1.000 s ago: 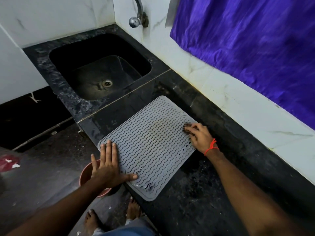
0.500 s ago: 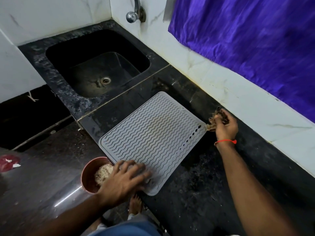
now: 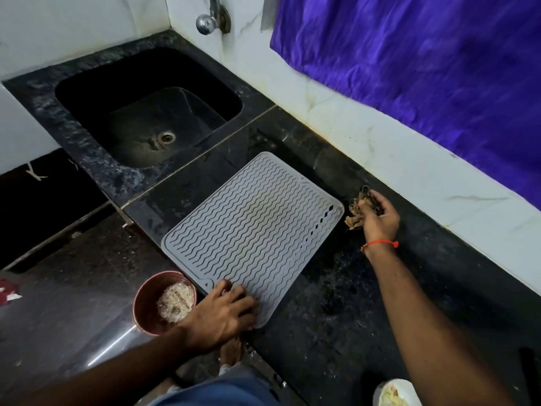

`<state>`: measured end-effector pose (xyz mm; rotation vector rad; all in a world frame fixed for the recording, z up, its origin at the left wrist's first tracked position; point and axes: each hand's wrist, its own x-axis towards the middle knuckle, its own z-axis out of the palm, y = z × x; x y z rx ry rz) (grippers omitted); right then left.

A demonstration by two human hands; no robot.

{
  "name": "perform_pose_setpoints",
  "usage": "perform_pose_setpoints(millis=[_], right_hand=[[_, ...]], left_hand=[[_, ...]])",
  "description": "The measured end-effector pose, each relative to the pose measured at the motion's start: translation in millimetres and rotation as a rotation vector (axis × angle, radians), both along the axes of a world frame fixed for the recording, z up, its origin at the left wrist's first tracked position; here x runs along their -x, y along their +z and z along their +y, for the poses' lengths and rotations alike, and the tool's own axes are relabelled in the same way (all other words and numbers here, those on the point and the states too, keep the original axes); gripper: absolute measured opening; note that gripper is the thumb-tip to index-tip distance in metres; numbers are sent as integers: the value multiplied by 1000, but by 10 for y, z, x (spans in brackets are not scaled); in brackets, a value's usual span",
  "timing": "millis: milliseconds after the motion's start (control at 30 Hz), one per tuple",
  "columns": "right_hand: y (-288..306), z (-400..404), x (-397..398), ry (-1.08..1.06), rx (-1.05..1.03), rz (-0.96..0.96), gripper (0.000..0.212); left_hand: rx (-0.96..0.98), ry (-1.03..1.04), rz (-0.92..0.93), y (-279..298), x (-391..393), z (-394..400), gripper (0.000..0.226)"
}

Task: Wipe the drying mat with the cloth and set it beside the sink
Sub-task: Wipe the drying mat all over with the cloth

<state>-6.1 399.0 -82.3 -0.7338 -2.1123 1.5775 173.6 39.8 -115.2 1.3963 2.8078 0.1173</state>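
The drying mat [image 3: 253,238] is a grey rectangular sheet with rounded corners, a raised rim, wavy ridges across its whole face and a row of small diamond-shaped holes near one short edge. It lies flat on the black counter [image 3: 345,312], turned at an angle to the counter's front edge, with its nearest corner at that edge. Its far corner sits near the seam that divides the counter from the black sink [image 3: 152,112].

The left hand [image 3: 222,313] rests on the mat's near corner, fingers together and curled down onto the ridges. The right hand [image 3: 379,216] is off the mat, just beside its holed edge, fingers closed around a bunched brown cloth [image 3: 358,210].

Bare counter surface lies open to the right of the mat and along the white wall. A brown bowl [image 3: 146,303] holding pale material sits below the counter's front edge, beside the left hand.
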Motion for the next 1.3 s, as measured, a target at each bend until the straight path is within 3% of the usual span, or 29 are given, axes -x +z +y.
perform_pose_setpoints(millis=[167,400,600,767,967,1133,1300], right_hand=[[-65,-75,-21,68,-77,-75,33],[-48,-188,-23,282,-418,-196,32],[-160,-219,-7,556,-734,-304,34],[-262,-269,-26,697,-915,-291,38],[-157,-220,159,601,-847,-276,34],[-371,-653,-159,682,-1017,-306,48],[-361,-1222,-1032,796,-1044,-208,46]], left_hand=[[-69,28,23,-40,-89,55,18],[-88,48,-8,-50,-112,27,25],[-72,281,-71,-94,-136,149,18],[33,377,-82,-191,-251,216,32],[-140,462,-283,48,102,124,33],[-74,517,-429,79,796,-107,67],[-378,515,-744,-13,1163,-301,35]])
